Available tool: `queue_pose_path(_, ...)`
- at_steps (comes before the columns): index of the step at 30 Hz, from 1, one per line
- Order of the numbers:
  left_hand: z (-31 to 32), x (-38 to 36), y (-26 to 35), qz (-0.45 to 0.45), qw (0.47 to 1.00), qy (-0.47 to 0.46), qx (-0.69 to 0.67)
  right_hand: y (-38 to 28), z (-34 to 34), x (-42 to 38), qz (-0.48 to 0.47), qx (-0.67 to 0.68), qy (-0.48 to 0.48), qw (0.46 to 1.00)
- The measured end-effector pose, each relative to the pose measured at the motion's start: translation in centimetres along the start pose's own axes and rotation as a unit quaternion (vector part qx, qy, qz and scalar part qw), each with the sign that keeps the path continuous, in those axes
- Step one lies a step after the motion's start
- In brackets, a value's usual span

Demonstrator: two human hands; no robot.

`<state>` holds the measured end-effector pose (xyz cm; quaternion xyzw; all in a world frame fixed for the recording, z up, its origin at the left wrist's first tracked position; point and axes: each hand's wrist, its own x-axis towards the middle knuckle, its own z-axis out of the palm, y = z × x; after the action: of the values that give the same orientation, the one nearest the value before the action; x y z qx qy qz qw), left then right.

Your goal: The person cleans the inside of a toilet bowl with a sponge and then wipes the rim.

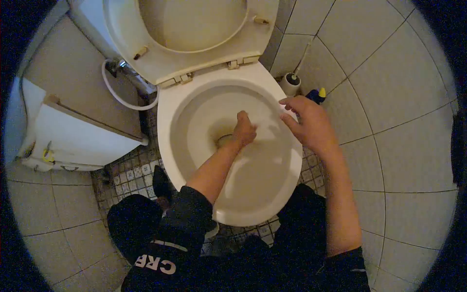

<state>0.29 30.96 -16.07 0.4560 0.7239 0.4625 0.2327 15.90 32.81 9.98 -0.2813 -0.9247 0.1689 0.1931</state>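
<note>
A white toilet bowl (165, 117) stands in the middle, its seat and lid (194, 63) raised against the back. My left hand (244, 130) is down inside the bowl, just right of the dark drain opening (224, 139). Its fingers are curled together, and whatever they hold, if anything, is hidden. Over the bowl's right rim hovers my right hand (309, 121), thumb and fingers apart, with nothing between them.
A toilet brush in a white holder (291, 84) and a dark bottle with a yellow cap (317, 95) stand behind the bowl at right. At left are a white hose (113, 92) and a white cabinet (82, 136). Tiled walls flank both sides.
</note>
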Motion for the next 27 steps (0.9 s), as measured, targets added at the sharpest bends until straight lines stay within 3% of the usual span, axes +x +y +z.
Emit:
queue_pose_path(2,2.1,1.7,-6.1,-0.042,0.984,-0.125,-0.122,0.0,0.4,-0.1,-0.005,-0.009,0.017,1.000)
queue_pose_path(3,0.7,1.6,-3.2,-0.041,0.984,-0.122,-0.121,0.3,0.6,-0.1,-0.003,-0.016,0.006,1.000)
queue_pose_path(5,-3.0,1.0,6.5,0.049,0.999,-0.014,0.006,0.3,0.4,0.1,0.000,-0.026,-0.006,1.000)
queue_pose_path(8,-2.4,1.0,6.7,0.073,0.991,0.051,-0.103,-0.2,0.3,-0.3,0.024,0.004,-0.018,1.000)
queue_pose_path(9,-1.9,0.0,5.5,0.069,0.991,0.050,-0.105,-0.1,0.4,-0.5,0.017,0.001,-0.016,1.000)
queue_pose_path(11,-1.2,-1.0,2.1,0.075,0.995,0.037,0.046,-0.2,-0.1,0.0,0.001,-0.008,-0.005,1.000)
queue_pose_path(14,5.2,4.0,-10.8,-0.001,0.977,-0.086,-0.197,-0.4,0.0,0.1,0.006,-0.012,-0.008,1.000)
queue_pose_path(17,-3.2,0.7,7.3,0.039,0.993,-0.038,-0.105,0.2,0.7,0.1,-0.014,-0.012,-0.003,1.000)
queue_pose_path(21,-1.5,0.7,4.7,0.066,0.986,-0.004,-0.155,-0.6,0.3,-0.1,0.006,0.000,-0.017,1.000)
queue_pose_path(23,1.1,1.2,-2.8,-0.107,0.963,-0.093,-0.228,-0.4,0.3,0.1,-0.010,-0.002,-0.008,1.000)
queue_pose_path(24,-0.5,0.8,-0.7,-0.105,0.964,-0.091,-0.227,-0.3,0.5,0.2,-0.012,-0.005,-0.003,1.000)
queue_pose_path(26,-3.2,0.3,3.9,0.002,0.994,-0.113,-0.001,-0.3,0.5,0.4,-0.017,-0.010,0.003,1.000)
queue_pose_path(27,-3.1,1.1,4.6,0.002,0.994,-0.112,-0.002,-0.3,0.4,0.5,-0.013,-0.005,-0.002,1.000)
